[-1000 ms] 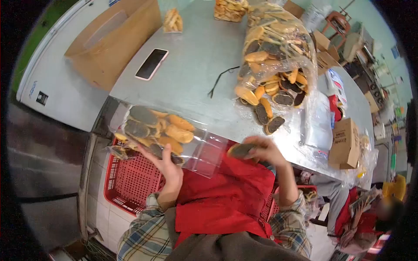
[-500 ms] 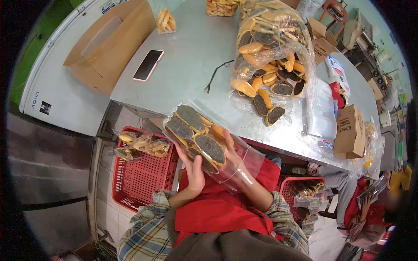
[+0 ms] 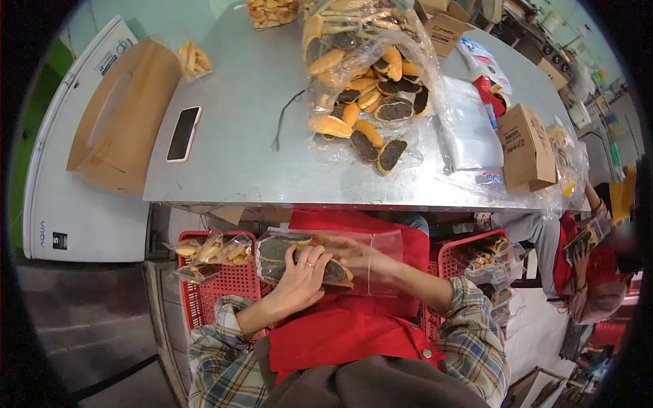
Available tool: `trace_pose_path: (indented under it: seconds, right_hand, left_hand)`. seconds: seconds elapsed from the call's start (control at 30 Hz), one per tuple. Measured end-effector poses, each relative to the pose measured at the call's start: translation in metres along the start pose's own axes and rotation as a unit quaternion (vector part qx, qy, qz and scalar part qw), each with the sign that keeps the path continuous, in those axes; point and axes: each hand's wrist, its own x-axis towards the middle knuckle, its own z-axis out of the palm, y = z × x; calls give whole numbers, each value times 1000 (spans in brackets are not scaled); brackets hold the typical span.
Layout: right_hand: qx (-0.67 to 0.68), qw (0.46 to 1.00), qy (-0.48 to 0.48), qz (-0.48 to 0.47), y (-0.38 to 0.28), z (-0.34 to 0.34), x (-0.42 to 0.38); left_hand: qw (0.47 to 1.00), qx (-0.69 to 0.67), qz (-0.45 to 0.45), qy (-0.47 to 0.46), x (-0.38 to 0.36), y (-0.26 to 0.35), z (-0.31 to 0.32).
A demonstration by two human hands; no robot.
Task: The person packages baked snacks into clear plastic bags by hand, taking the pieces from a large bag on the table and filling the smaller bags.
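Observation:
A clear plastic bag (image 3: pixel 384 248) lies across my lap, holding oval bread slices (image 3: pixel 272 250) with a dark, grainy topping. My left hand (image 3: pixel 306 275), a ring on one finger, curls over the top of the bag and presses on the slices. Behind the clear plastic is my right hand (image 3: pixel 350 253), inside the bag at the right end of the slices; its fingers are partly hidden. Over the table's front part, more dark-topped bread pieces (image 3: pixel 367 146) spill from a large clear bag (image 3: pixel 435 68).
The metal table (image 3: pixel 231 163) carries a phone (image 3: pixel 183 134), a brown paper bag (image 3: pixel 129 115), a stack of plastic bags (image 3: pixel 469 122) and a cardboard box (image 3: pixel 524 149). Red baskets (image 3: pixel 204 296) with filled packets stand on both sides. Another person (image 3: pixel 592 265) works at right.
The bag of slices has come down from the table edge to my lap and lies level. My left hand has moved from its side to over the top. The view has shifted.

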Motion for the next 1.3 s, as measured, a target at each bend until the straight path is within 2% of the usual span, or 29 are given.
trace_pose_path:
  seconds: [0.03, 0.17, 0.2, 0.23, 0.27, 0.3, 0.33, 0.37, 0.4, 0.5, 0.63, 0.67, 0.77, 0.8, 0.83, 0.9, 0.97, 1.03, 1.1, 1.17, 1.3]
  right_hand:
    - [-9, 1000, -17, -22, -2, -5, 2]
    - [-51, 997, 1, 53, -12, -15, 9]
    - [-197, 980, 10, 4, -22, -19, 8]
    - [-188, 981, -50, -6, -50, -12, 5]
    - [-271, 961, -31, -50, -81, -9, 3]
    - [-259, 963, 46, -63, -106, -11, 5]
    - [-356, 904, 132, -196, -125, -22, 15]
    - [-470, 786, 241, -322, -139, -36, 31]
    - [-636, 614, 365, -291, -159, -38, 41]
    - [-808, 335, 415, -251, -153, -68, 76]
    - [-795, 373, 365, -310, -136, -69, 89]
    - [-751, 437, 385, -312, -132, -70, 85]
    - [-581, 732, 228, -272, -137, -35, 41]
    - [-551, 810, 123, -161, -137, -17, 24]
    - [-503, 863, 15, -48, -135, -2, 11]
    - [-592, 799, -101, -14, -112, 15, 3]
    - [-531, 845, -57, -8, -47, -10, 8]
    - [-342, 939, -2, 16, -1, -11, 10]
    - [-155, 987, 29, 21, 12, 3, 15]
    - [22, 999, 37, 4, 8, 26, 16]
    - [178, 984, 22, 16, 12, 22, 17]
  left_hand:
    - [1000, -5, -5, -2, 1, 0, 0]
    - [998, -32, -46, 21, 7, -9, -3]
    - [997, -36, -67, 27, 5, -16, -1]
    - [993, -47, -98, 45, 1, -23, 1]
    - [988, -58, -128, 61, -4, -30, 3]
    - [982, -71, -158, 76, -8, -36, 4]
    - [976, -92, -172, 92, -12, -42, 4]
    - [976, -88, -177, 95, -14, -43, 6]
    - [975, -85, -183, 98, -16, -43, 9]
    - [975, -67, -187, 99, -20, -39, 14]
    - [971, -64, -199, 112, -28, -41, 15]
    - [968, -76, -206, 124, -31, -44, 17]
    - [955, -84, -235, 161, -36, -49, 21]
    - [953, -85, -236, 172, -37, -49, 23]
    - [959, -68, -228, 157, -36, -46, 25]
    - [970, -30, -206, 126, -30, -34, 27]
    - [983, -6, -152, 102, -30, -22, 29]
    - [989, 34, -101, 107, -31, -17, 37]
    - [989, 41, -69, 124, -31, -12, 38]
    - [987, 73, -27, 138, -32, -13, 45]
    - [989, 93, -35, 112, -35, -16, 45]
